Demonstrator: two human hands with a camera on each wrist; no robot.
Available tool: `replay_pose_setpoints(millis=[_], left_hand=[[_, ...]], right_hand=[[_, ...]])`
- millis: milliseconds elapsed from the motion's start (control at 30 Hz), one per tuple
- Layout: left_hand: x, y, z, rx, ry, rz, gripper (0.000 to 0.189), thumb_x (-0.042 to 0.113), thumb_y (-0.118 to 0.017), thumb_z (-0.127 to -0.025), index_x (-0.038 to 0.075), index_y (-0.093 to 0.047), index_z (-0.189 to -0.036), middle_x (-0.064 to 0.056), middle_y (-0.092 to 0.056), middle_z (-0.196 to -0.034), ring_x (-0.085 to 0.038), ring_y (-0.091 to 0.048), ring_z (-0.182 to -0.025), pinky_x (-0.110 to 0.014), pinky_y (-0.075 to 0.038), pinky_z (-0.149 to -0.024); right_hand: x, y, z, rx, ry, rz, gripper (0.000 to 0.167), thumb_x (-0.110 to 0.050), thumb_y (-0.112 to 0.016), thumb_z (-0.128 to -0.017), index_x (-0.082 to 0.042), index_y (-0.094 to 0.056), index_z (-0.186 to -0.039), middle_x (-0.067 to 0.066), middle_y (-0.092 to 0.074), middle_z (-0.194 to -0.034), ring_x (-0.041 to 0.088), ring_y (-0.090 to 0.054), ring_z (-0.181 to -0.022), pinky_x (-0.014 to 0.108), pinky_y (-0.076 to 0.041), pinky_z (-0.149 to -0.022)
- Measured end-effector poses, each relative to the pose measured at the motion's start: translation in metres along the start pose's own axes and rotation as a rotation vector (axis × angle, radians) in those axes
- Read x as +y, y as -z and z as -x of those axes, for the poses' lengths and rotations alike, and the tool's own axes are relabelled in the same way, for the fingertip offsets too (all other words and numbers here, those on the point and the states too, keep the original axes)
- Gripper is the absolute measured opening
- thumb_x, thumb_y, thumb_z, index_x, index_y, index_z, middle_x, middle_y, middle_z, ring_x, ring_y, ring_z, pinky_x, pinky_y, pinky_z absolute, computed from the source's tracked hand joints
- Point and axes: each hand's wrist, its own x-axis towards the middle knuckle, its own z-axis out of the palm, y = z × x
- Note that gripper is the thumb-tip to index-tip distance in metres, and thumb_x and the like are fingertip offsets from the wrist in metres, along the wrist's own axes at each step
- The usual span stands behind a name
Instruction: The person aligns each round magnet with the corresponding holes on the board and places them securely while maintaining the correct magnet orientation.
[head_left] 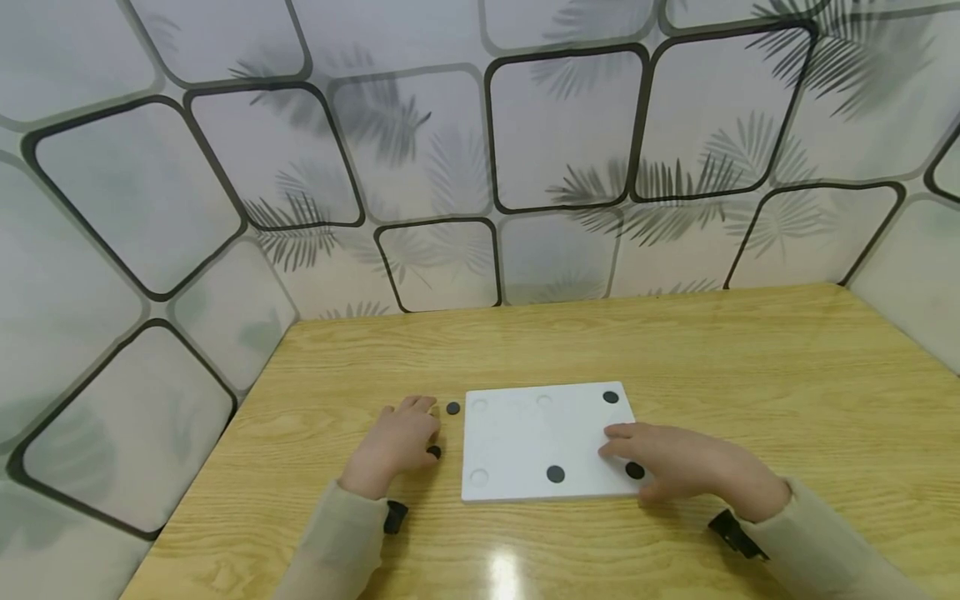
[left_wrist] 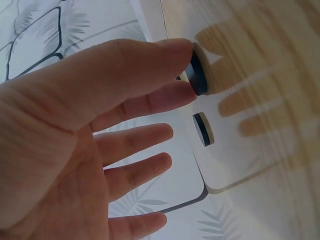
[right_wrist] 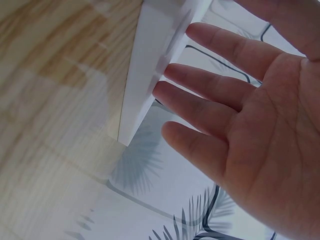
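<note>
Head view: the left grip (head_left: 396, 442) pinches a round black disc (head_left: 434, 452) close to the glossy, wood-grained table (head_left: 337, 367), left of a rectangular white board (head_left: 517, 437) with shallow circular recesses; the right grip (head_left: 682, 461), fingers spread, overlaps the board's right edge.

Pinching left hand (head_left: 396, 444) — straight-fingered right hand (head_left: 672, 458)

closed in by a pale back wall (head_left: 420, 179), a left wall (head_left: 67, 233) and a right wall (head_left: 922, 267), printed with rounded frames (head_left: 640, 125) in black and grey. overlaid with grey palm fronds (head_left: 397, 125), crisp in places, washed out in others. fronted by a yellowish wooden table (head_left: 360, 358), streaked with grain and running back to the wall. lit softly, with a bright glare (head_left: 504, 575) on the table near the bottom of the head view. mirrored faintly in the table's sheen in both wrist views.
</note>
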Motion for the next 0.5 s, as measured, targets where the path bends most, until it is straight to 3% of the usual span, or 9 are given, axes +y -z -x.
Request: replay_pose_setpoints(millis=[500], left_hand=[[-0.0016, -0.0014, -0.0018, 0.018, 0.014, -0.022, 0.024, 0.021, -0.073, -0.071, 0.014, -0.051, -0.064, -0.015, -0.043, -0.127, -0.035, -0.036, -0.117, -0.056, -0.032, -0.088]], right_hand=[[-0.0004, -0.0013, -0.0003, -0.003, -0.020, -0.009, 0.053, -0.010, -0.073, -0.068, -0.006, -0.054, -0.118, 0.015, -0.041, -0.131, 0.032, -0.038, -0.119, 0.044, -0.032, -0.094]])
